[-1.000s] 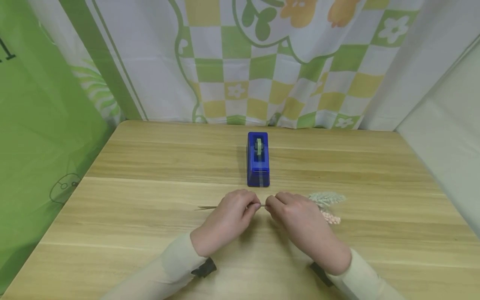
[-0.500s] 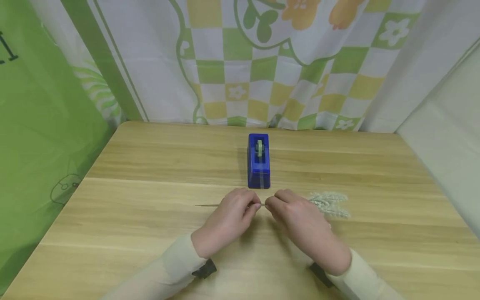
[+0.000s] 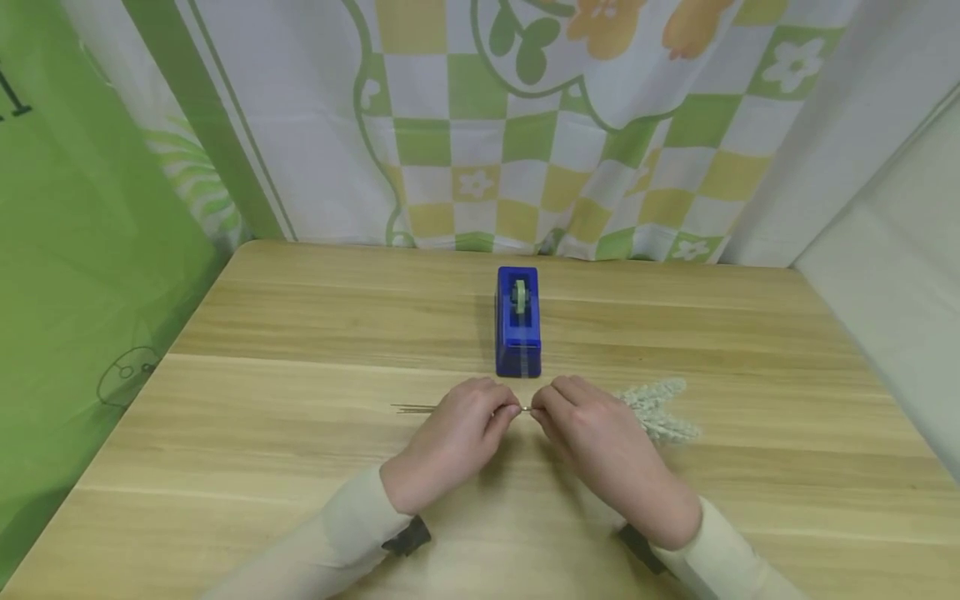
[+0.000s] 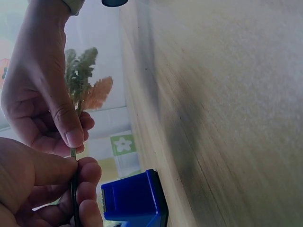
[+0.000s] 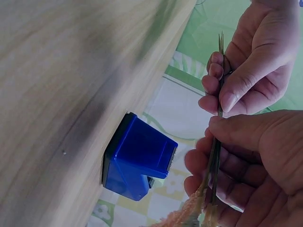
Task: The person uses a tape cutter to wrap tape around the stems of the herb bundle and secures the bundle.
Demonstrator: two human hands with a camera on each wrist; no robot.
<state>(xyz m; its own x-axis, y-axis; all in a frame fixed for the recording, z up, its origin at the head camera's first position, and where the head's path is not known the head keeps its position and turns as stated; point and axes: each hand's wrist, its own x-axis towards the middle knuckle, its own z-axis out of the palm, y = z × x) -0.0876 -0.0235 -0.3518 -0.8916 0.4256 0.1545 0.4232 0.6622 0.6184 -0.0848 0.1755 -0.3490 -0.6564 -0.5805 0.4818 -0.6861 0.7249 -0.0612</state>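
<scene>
A thin bundle of dried flower stems [image 5: 216, 153] runs between both hands above the table. My left hand [image 3: 463, 425] pinches it towards the bare ends, which poke out to the left. Close beside, my right hand [image 3: 600, 437] pinches the same stems nearer the heads, thumb and fingers almost touching the left hand's. Pale green fluffy heads [image 3: 658, 410] stick out past the right hand. A pinkish head [image 4: 98, 92] shows beside them in the left wrist view. Just beyond the hands stands a blue tape dispenser [image 3: 519, 323] with a roll of clear tape [image 3: 521, 296].
The wooden table [image 3: 337, 325] reaches back to a checked curtain [image 3: 525, 150]. Green cloth [image 3: 82, 250] hangs along the left side and a pale wall [image 3: 892, 208] stands at the right. The dispenser's toothed cutting edge [image 5: 172, 159] faces the hands.
The stems have turned in the fingers: the pinkish head, visible in the head view a second ago, is hidden there now. The stem ends look more spread than half a second ago. Both hands stay put.
</scene>
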